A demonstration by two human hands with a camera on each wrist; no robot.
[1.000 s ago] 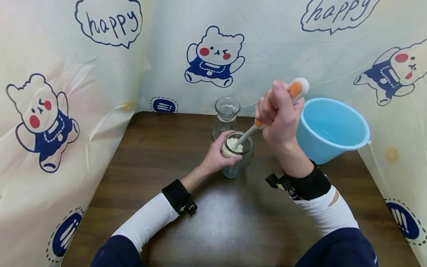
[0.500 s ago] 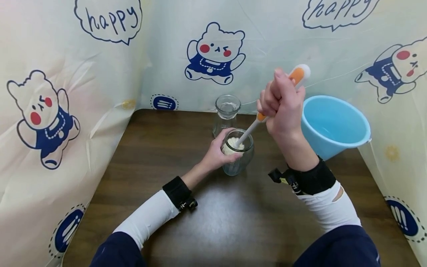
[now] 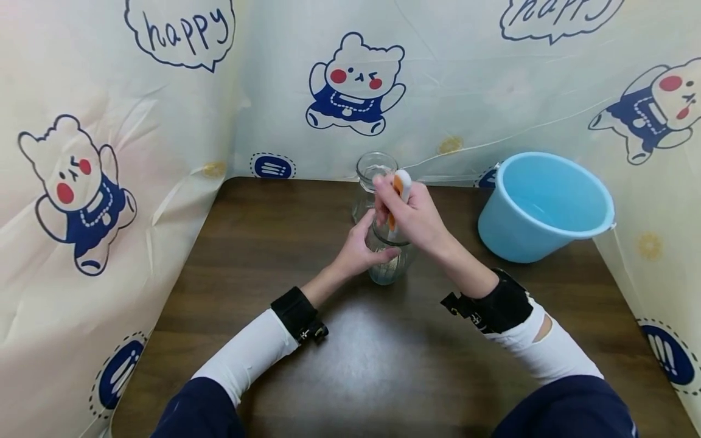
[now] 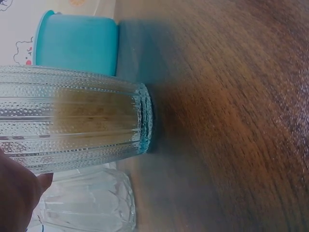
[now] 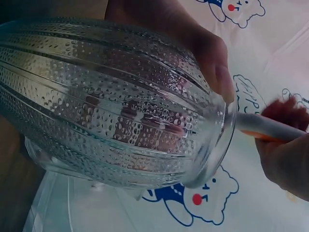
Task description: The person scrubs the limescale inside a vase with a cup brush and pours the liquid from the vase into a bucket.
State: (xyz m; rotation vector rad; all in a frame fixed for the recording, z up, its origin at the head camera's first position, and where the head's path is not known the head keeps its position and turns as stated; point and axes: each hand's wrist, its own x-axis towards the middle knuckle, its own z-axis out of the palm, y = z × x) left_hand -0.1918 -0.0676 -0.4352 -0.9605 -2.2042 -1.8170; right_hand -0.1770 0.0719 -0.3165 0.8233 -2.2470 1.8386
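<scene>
A ribbed, dotted glass jar (image 3: pixel 395 267) stands on the wooden table, and my left hand (image 3: pixel 356 250) grips it around the upper part with thumb and fingers. My right hand (image 3: pixel 418 216) is curled round the orange and white handle of a bottle brush (image 3: pixel 404 182), directly above the jar's mouth. The grey shaft of the brush (image 5: pixel 270 126) enters the mouth in the right wrist view. Through the glass in the left wrist view, the brush's yellowish-looking head (image 4: pixel 94 116) sits low in the jar. My right hand hides most of the jar's mouth in the head view.
Just behind the jar stands a second clear glass vessel (image 3: pixel 361 204) with a flared rim. A light blue bucket (image 3: pixel 506 228) is at the back right. Printed cloth (image 3: pixel 438 79) hangs around the back and sides of the wooden table (image 3: pixel 350 365).
My right hand has come down and to the left, pushing the brush head from the jar's mouth down inside. The left hand keeps its hold on the jar.
</scene>
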